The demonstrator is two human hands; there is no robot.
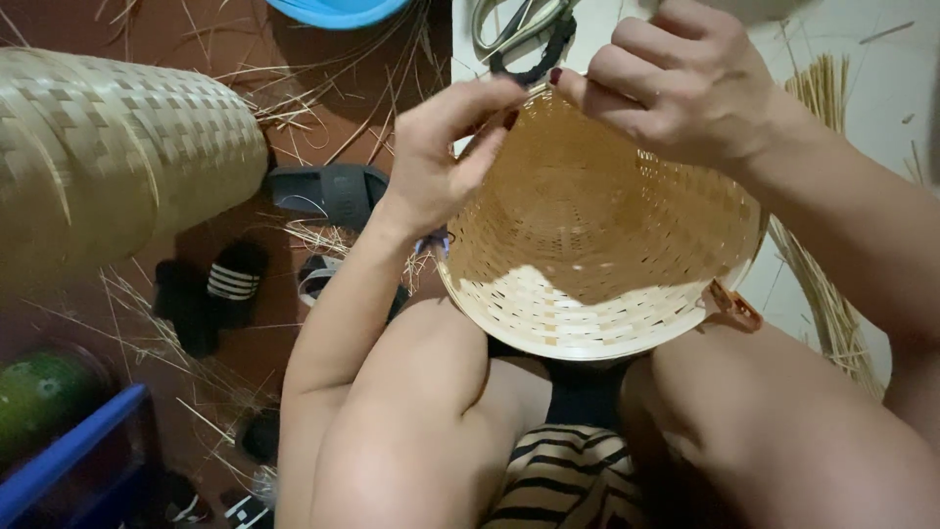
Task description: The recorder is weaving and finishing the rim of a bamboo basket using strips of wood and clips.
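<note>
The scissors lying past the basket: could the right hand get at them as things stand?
Probably yes. The right hand pinches the far rim of the woven basket, and the scissors lie just beyond, with nothing between. It would need to let go first.

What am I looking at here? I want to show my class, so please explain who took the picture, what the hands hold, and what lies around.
This is one picture from a camera worn on a person's head, looking down at their lap. The left hand and right hand pinch the far rim of a woven basket resting between the knees. Scissors lie just beyond it. On the floor are loose straw, a big woven roll and black sandals.
</note>
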